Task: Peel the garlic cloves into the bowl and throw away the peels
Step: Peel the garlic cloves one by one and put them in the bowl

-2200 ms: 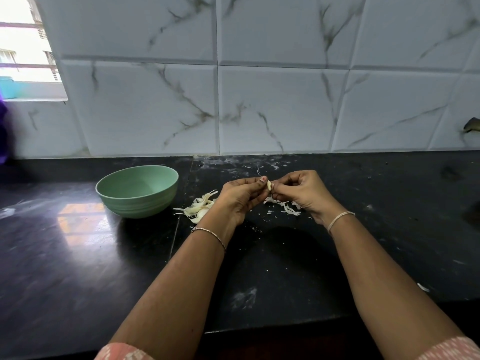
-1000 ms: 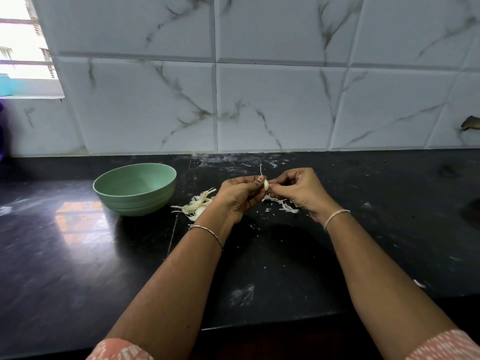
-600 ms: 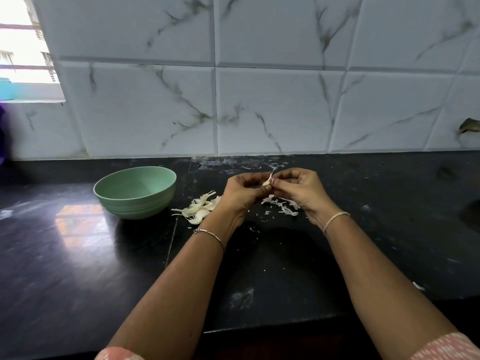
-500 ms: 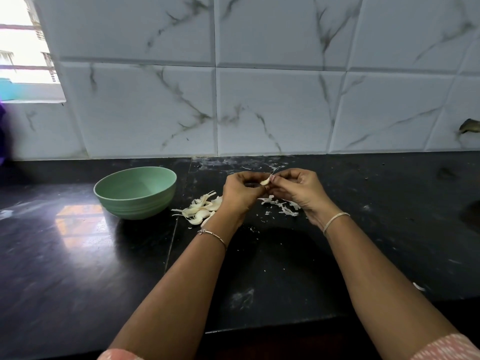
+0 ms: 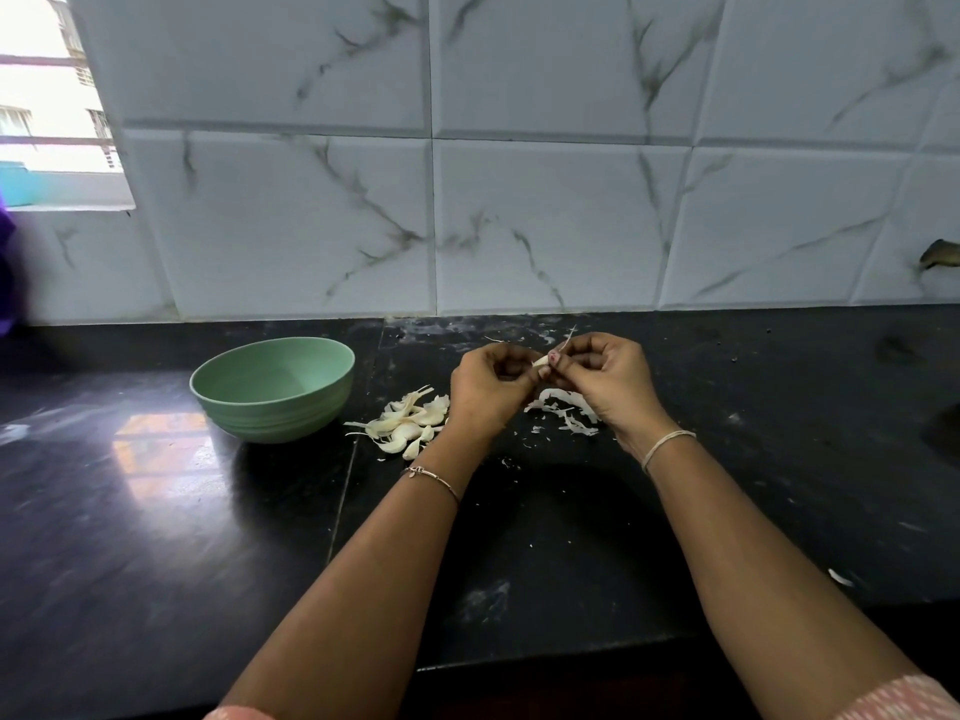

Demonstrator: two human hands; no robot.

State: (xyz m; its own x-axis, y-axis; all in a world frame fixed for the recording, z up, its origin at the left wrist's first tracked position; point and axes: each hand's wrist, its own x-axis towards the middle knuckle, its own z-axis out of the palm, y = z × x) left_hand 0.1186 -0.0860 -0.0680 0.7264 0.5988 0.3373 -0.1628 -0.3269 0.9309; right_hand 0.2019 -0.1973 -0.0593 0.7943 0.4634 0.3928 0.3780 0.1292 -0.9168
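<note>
Two bare forearms reach forward from pink patterned sleeves (image 5: 898,698) over a glossy black stone surface (image 5: 156,537) speckled with pale crumbs. One stray white flake (image 5: 840,577) lies to the right of the right forearm. Each wrist wears one band: a thin metal bangle (image 5: 434,478) on the left, a pale thread loop (image 5: 667,444) on the right.

The left hand (image 5: 485,394) and right hand (image 5: 610,387) meet fingertip to fingertip above the surface, both with fingers curled inward. Between them is one small, pale, tapered clove (image 5: 541,361). Both hands pinch it, and a thin papery wisp (image 5: 571,335) stands up from the right hand's fingertips.

Under the right hand lies one loose scatter of white, flaky peels (image 5: 563,410). Just left of the left wrist lies one heap (image 5: 405,423) of cream, curved cloves with thin tails, too overlapped to count. Farther left of that hand stands one round, matte green bowl (image 5: 275,418), upright, near the heap but apart from it.

Beyond both hands rises a wall (image 5: 545,226) of large white tiles veined in grey like marble. One bright window (image 5: 47,111) opens far to the left.
</note>
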